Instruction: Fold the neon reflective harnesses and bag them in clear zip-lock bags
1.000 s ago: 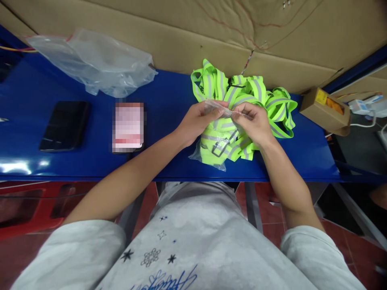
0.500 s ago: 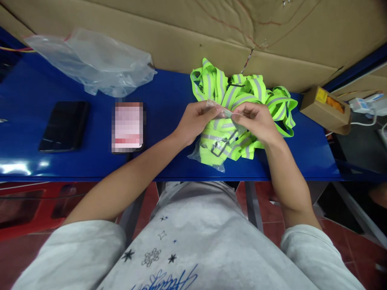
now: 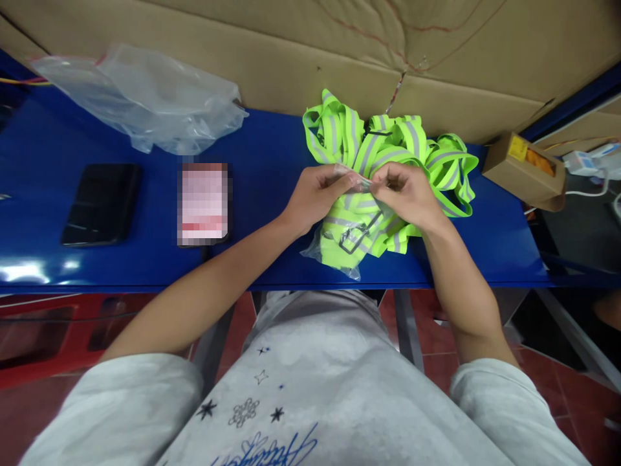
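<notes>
This looks like a workshop or packing station: a blue workbench (image 3: 276,149) across the middle, cardboard lining (image 3: 242,52) along the top, reflective straps (image 3: 412,139) right of centre, red floor tiles (image 3: 434,340) at lower right.

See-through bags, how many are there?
2. The small bag is pinched by the left hand and right hand; the large bag lies at the blue table's back left. Others may be hidden.

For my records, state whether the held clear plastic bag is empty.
Not empty: green fabric strap and black rectangular buckle show inside the clear plastic bag.
</notes>
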`<state>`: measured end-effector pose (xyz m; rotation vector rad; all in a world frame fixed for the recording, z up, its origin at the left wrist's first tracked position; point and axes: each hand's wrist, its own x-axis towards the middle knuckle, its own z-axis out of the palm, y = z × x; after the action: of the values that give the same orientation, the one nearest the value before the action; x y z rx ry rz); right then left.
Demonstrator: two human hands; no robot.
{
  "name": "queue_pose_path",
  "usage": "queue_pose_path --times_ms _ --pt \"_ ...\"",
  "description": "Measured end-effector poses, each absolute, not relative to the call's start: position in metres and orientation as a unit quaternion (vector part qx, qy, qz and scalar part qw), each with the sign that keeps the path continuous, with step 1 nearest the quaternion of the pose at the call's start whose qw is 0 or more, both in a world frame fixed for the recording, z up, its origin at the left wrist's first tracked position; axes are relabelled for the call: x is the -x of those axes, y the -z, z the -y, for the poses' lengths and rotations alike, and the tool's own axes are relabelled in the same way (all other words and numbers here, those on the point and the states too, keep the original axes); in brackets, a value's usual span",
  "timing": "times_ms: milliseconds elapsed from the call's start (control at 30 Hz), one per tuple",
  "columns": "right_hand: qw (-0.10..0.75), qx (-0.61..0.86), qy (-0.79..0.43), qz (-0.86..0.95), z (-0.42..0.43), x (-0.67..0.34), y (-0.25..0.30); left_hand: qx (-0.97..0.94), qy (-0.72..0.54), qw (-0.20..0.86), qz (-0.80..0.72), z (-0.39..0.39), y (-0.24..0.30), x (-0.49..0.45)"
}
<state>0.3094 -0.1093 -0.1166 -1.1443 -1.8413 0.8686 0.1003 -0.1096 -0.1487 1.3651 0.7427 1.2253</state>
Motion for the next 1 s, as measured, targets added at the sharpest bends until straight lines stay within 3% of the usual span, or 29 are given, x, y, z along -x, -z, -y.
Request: queue_pose_path --times_ms 367,667,1000 --pt "0.362 0.438 -0.336 0.751 0.108 -0.313 0.119 -0.592 -0.486 0.551 -0.332 0.112 0.147 -0.100" --pt "0.337 0.435 -0.370 0.748 0.107 -0.316 0.116 -0.683 -0.460 0.440 -0.358 0.107 0.151 -0.098" --pt "0.328 0.427 -0.434 0.723 0.104 -0.320 0.115 -0.614 -0.451 0.556 -0.331 0.105 0.147 -0.092"
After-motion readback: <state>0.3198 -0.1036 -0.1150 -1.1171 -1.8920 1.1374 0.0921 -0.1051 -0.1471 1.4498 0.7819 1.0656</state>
